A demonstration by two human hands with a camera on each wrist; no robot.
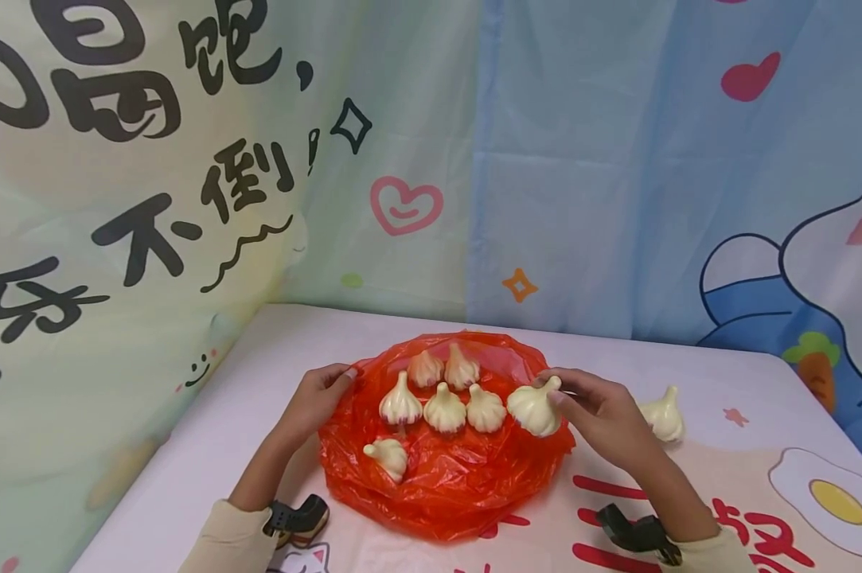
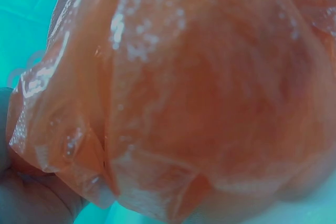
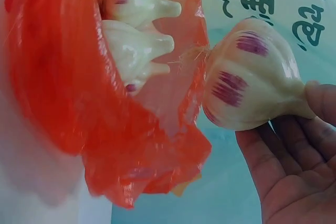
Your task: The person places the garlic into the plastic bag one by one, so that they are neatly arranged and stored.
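Note:
A red plastic bag (image 1: 466, 493) stands wide open on the table, with several garlic bulbs (image 1: 445, 408) inside it. My left hand (image 1: 321, 400) pinches the bag's rim on the left side; in the left wrist view the crinkled bag (image 2: 210, 103) fills most of the picture. With my right hand (image 1: 606, 418) I hold another garlic bulb (image 1: 535, 409) over the bag's right rim. The right wrist view shows that bulb's purple streaks and root hairs, the thumb and fingers at its stem end. One more bulb (image 1: 664, 415) lies on the table, partly behind my right hand.
The table (image 1: 280, 342) has a printed cover with a fried egg (image 1: 835, 501) and red lettering at the right. Behind it hangs a printed curtain (image 1: 559, 175). Each wrist wears a black strap (image 1: 298, 519).

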